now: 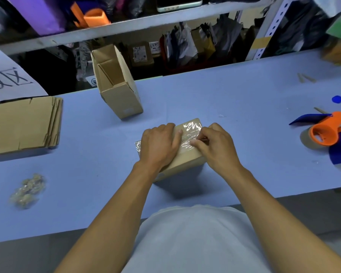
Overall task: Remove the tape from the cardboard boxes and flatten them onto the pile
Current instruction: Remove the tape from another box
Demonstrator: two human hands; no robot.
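At the centre of the frame, a small closed cardboard box [185,154] is sitting on the blue table [244,107], close to the near edge. Clear tape [191,133] is lying wrinkled across its top face, with a loose crumpled end showing past the box's left side.

The left hand [158,144] is lying flat on the top of the box, fingers straight and pressing down, gripping nothing. The right hand [215,144] is resting at the right half of the box top, its fingers curled and its thumb and forefinger pinching the tape where it is wrinkling. Whether any length of tape is lifting clear of the cardboard cannot be told.

Toward the upper middle of the frame, a second, taller box [116,85] is standing on the table with its top flaps open, well apart from the box under the hands.

At the left of the frame, a pile of flattened cardboard [22,125] is lying on the table, several sheets deep along its right edge. Above it, a white sheet with printed characters [8,77] is showing.

At the lower left, a crumpled wad of used tape [28,191] is resting on the table.

At the right edge, an orange and blue tape dispenser [327,133] is lying on the table, with a small blue round spot [337,99] above it.

Across the top of the frame, a metal shelf [126,26] is running, holding assorted goods, blurred.
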